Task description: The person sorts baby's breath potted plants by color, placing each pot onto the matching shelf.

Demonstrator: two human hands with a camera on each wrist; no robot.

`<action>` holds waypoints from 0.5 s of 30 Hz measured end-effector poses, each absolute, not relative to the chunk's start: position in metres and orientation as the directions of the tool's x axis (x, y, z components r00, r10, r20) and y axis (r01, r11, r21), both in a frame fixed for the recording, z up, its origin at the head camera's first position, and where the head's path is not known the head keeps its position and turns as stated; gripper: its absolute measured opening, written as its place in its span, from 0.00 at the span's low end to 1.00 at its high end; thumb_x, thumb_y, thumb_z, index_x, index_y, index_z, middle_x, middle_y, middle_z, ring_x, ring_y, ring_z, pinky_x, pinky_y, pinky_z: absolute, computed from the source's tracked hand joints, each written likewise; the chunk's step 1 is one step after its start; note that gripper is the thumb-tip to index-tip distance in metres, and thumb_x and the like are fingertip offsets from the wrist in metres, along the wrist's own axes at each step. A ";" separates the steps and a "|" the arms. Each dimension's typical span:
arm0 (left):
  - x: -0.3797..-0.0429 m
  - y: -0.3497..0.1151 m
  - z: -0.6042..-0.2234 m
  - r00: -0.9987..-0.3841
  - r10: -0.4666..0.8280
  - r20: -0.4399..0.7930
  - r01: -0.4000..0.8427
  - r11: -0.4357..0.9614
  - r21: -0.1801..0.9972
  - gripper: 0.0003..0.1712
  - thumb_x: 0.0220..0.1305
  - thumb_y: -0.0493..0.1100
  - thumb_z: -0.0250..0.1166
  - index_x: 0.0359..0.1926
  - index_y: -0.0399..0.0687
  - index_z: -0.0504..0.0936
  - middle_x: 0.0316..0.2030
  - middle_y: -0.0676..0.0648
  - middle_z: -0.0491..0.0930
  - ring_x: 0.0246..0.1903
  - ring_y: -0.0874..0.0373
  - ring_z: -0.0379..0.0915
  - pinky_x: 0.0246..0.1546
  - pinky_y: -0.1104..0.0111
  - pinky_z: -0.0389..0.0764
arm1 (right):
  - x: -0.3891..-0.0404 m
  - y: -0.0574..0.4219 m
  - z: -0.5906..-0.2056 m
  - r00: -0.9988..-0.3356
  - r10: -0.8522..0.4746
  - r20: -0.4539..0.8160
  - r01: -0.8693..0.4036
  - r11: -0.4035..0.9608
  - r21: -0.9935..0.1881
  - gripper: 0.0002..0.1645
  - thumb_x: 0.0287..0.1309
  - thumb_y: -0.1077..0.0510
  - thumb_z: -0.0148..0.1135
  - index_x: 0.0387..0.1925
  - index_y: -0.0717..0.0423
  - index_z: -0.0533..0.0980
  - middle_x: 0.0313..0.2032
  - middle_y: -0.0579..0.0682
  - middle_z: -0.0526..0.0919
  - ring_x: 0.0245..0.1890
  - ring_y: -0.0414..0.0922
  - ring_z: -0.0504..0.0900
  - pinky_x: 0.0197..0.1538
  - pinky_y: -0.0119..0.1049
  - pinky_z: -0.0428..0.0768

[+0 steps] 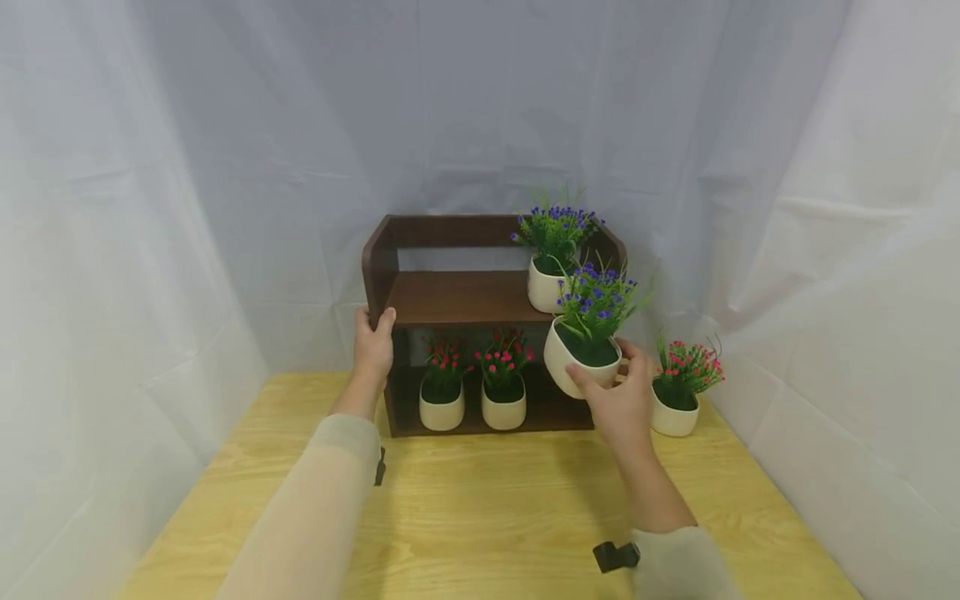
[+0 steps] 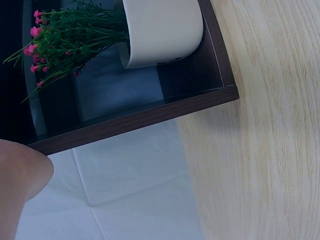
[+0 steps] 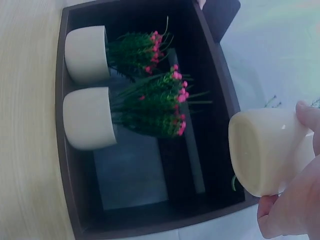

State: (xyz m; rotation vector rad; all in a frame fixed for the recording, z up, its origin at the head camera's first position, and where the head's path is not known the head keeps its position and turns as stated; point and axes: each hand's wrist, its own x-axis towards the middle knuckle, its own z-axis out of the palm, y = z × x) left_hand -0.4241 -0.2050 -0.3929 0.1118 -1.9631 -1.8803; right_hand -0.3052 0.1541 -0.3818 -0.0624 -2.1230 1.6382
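Observation:
My right hand grips a white pot of blue-purple flowers by its sides, thumb in front. The pot tilts in the air before the right part of the dark brown two-tier shelf. In the right wrist view, the bottom of this pot faces the camera. With my left hand I hold the shelf's left side panel near the upper board, thumb on the front edge. Another pot of blue-purple flowers stands on the upper board at the right.
Two white pots of pink-red flowers, the left one and the right one, stand on the lower board. A third pink-flowered pot is on the wooden table, right of the shelf. White sheeting hangs behind and at both sides.

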 end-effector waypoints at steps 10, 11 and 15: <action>-0.426 -0.207 -0.394 -0.913 -0.328 0.241 0.228 0.080 0.970 0.29 0.83 0.59 0.53 0.69 0.45 0.61 0.71 0.37 0.67 0.72 0.44 0.62 0.79 0.48 0.60 | -0.318 0.127 -0.375 -0.900 0.205 0.385 -0.309 0.326 -0.894 0.55 0.61 0.44 0.81 0.80 0.53 0.61 0.69 0.60 0.68 0.61 0.54 0.76 0.63 0.47 0.81; -0.426 -0.207 -0.394 -0.914 -0.327 0.240 0.226 0.082 0.971 0.30 0.83 0.59 0.53 0.70 0.45 0.61 0.72 0.37 0.67 0.72 0.43 0.62 0.80 0.48 0.60 | -0.319 0.124 -0.375 -0.900 0.196 0.389 -0.313 0.328 -0.891 0.56 0.61 0.43 0.81 0.81 0.53 0.60 0.70 0.60 0.68 0.62 0.56 0.76 0.64 0.51 0.81; -0.427 -0.208 -0.395 -0.919 -0.317 0.234 0.216 0.090 0.972 0.32 0.83 0.60 0.53 0.72 0.45 0.60 0.74 0.36 0.66 0.74 0.43 0.62 0.81 0.47 0.59 | -0.323 0.115 -0.374 -0.894 0.167 0.415 -0.343 0.339 -0.876 0.57 0.61 0.42 0.81 0.81 0.55 0.60 0.73 0.58 0.68 0.65 0.59 0.76 0.68 0.58 0.81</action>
